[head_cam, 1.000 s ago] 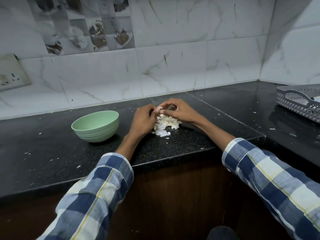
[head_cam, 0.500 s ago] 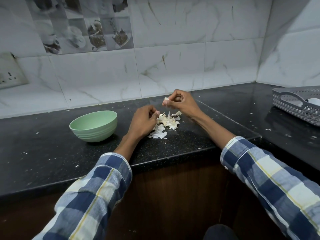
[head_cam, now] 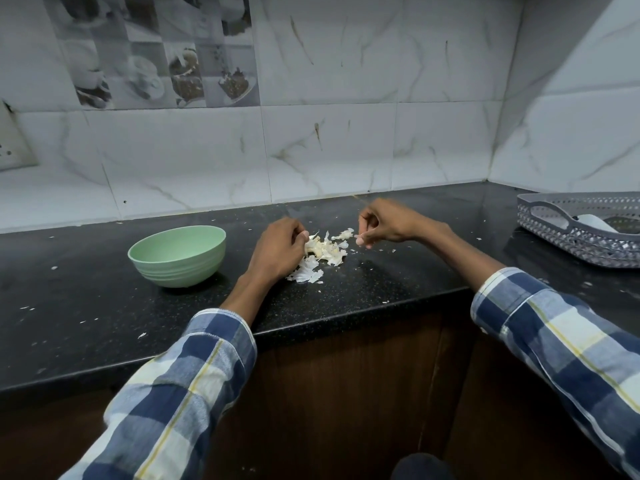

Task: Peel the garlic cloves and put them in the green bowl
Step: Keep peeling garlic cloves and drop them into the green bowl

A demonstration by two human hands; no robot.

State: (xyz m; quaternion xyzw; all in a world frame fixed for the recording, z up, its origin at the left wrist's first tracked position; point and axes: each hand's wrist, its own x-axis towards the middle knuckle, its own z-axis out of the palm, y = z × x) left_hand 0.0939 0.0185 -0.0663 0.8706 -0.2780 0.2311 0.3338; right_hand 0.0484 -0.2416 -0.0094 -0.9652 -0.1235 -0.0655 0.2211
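Note:
A pale green bowl (head_cam: 176, 254) stands on the black counter, left of my hands; I cannot see inside it. A heap of garlic and papery white peel (head_cam: 327, 251) lies between my hands. My left hand (head_cam: 280, 247) rests on the counter at the heap's left side, its fingers curled round a piece of garlic. My right hand (head_cam: 384, 223) hovers just right of the heap, blurred, with curled fingers pinching a small white scrap of peel at the fingertips.
A grey perforated basket (head_cam: 581, 237) with something white in it sits at the far right. Small flakes of peel are scattered over the black counter (head_cam: 86, 306). The tiled wall runs close behind, and the counter's front edge passes under my forearms.
My right hand has pulled away from my left, first up, then right and down beside the heap, with a scrap of peel. My left hand has stayed at the heap.

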